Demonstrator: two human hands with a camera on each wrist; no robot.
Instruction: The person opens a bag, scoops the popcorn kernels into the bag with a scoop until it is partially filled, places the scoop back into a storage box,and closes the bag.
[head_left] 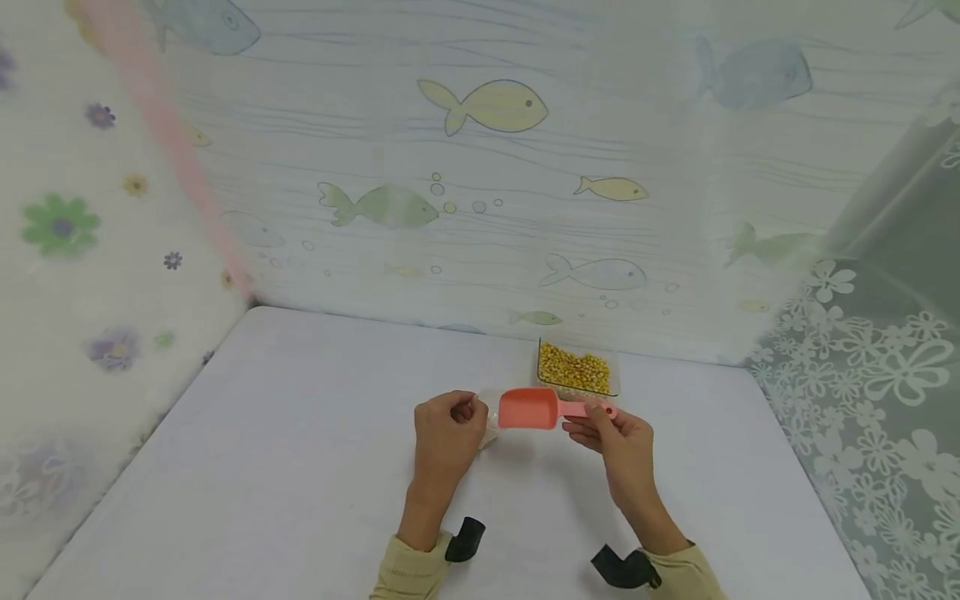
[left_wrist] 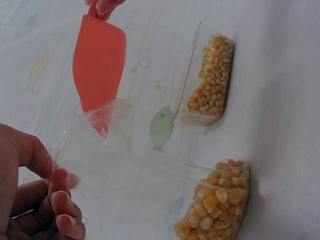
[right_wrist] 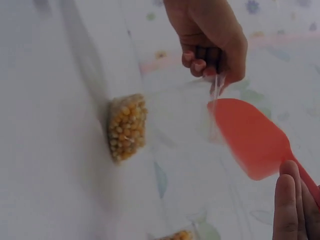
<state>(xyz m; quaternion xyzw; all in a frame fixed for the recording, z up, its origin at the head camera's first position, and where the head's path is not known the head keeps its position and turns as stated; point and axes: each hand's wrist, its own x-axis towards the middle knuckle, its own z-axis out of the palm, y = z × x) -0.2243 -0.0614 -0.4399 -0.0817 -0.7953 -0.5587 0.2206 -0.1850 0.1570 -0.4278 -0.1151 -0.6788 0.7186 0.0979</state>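
Note:
My left hand [head_left: 467, 412] pinches the rim of a small clear plastic container [head_left: 489, 410], held just above the white table [head_left: 300, 467]. In the left wrist view its thin clear wall [left_wrist: 95, 145] shows beside my fingers [left_wrist: 60, 200]. My right hand [head_left: 597, 415] grips the handle of a pink scoop [head_left: 527, 408]. The scoop lies level, its mouth at the clear container's opening, and its bowl looks empty. The wrist views show the scoop [left_wrist: 97, 60] [right_wrist: 250, 135] meeting the clear rim. Behind the scoop stands a clear box of yellow corn kernels [head_left: 576, 369].
The box of corn [left_wrist: 210, 80] [right_wrist: 127, 127] stands by the back wall, a fish-print curtain [head_left: 487, 167]. Flowered curtains close off the left [head_left: 67, 250] and right [head_left: 862, 375] sides. The white table extends left of and in front of my hands.

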